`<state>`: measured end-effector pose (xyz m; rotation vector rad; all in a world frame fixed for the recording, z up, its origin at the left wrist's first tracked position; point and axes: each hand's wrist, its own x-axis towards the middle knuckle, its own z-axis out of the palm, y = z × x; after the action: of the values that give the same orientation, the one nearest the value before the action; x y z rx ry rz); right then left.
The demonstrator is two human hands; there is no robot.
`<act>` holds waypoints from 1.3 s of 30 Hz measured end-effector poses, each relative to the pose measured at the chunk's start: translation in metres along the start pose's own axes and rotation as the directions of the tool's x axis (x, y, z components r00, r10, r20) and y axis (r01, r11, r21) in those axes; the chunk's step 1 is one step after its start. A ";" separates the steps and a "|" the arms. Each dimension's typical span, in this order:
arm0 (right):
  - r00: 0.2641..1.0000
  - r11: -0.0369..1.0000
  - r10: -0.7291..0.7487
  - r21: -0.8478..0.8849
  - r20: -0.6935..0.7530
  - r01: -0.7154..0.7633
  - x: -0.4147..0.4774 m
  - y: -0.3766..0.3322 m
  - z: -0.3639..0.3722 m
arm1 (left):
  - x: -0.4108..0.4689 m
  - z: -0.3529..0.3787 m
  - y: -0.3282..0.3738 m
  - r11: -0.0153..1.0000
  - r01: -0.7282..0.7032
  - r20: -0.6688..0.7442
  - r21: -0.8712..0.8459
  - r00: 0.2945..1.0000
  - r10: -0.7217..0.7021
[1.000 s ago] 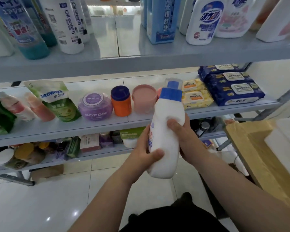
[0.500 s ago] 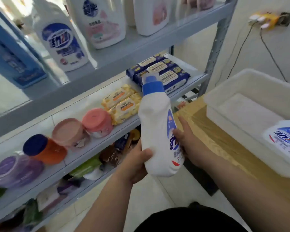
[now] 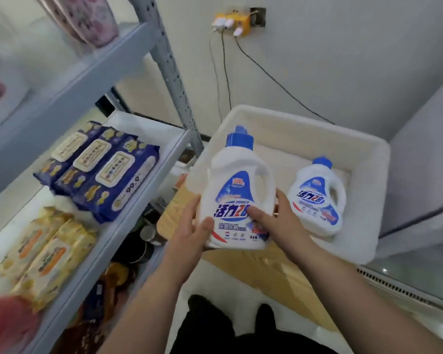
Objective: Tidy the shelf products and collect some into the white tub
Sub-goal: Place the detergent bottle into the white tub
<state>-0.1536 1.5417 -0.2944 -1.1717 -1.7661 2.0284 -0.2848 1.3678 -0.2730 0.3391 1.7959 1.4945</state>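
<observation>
Both hands hold one white detergent bottle with a blue cap, label facing the camera, near the front left corner of the white tub. The left hand cups the bottle's lower left side, fingers wrapped behind it and thumb pressed on the front near the base. The right hand grips the lower right side, thumb laid across the label and fingers curled round the back. A second detergent bottle of the same kind lies inside the tub, to the right. The tub sits on a wooden table. On the shelf to the left lie dark blue wipe packs and yellow wipe packs.
</observation>
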 end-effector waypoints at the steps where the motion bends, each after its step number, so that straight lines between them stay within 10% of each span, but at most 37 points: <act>1: 0.999 1.000 -0.001 -0.021 -0.036 0.000 0.006 0.002 -0.005 | 0.012 0.006 0.000 0.997 -0.002 0.013 0.075 1.000 0.001; 24: 0.846 0.655 0.305 -0.548 -0.438 -0.520 0.174 -0.004 -0.015 | 0.276 0.073 -0.003 0.813 0.152 0.310 0.561 0.873 -0.377; 39: 0.866 0.541 0.246 -0.680 -0.434 -0.495 0.163 0.018 -0.003 | 0.269 0.057 -0.022 0.743 0.037 0.378 0.668 0.844 -0.381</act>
<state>-0.2537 1.6397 -0.3793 -2.1309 -2.4661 1.0497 -0.4210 1.5727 -0.3967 0.7479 1.7777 0.4972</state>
